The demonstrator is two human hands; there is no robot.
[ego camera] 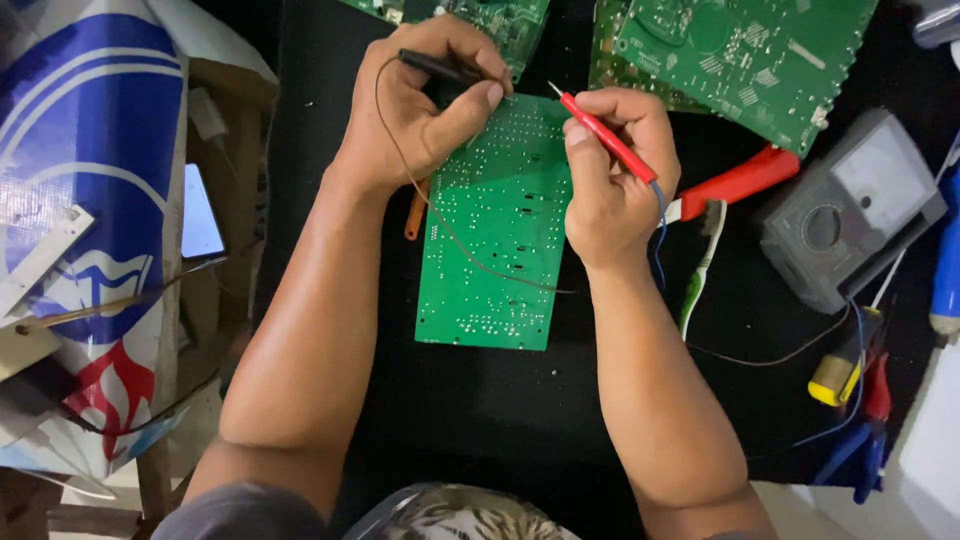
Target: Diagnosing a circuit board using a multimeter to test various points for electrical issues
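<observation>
A green circuit board (495,240) lies solder side up on the black table (480,410). My left hand (425,100) pinches a black test probe (440,68), its tip down on the board's upper edge; a thin dark wire runs from it across the board. My right hand (610,170) holds a red test probe (605,135) like a pen, tip pointing up-left just above the board's top right corner, with a blue wire trailing from it.
A grey analog multimeter (850,210) sits at the right. Red-handled pliers (735,182) and a green-white toothbrush (703,265) lie beside my right hand. More green boards (745,50) fill the top. A phone (200,215) and a blue-white printed sheet (90,200) are at left.
</observation>
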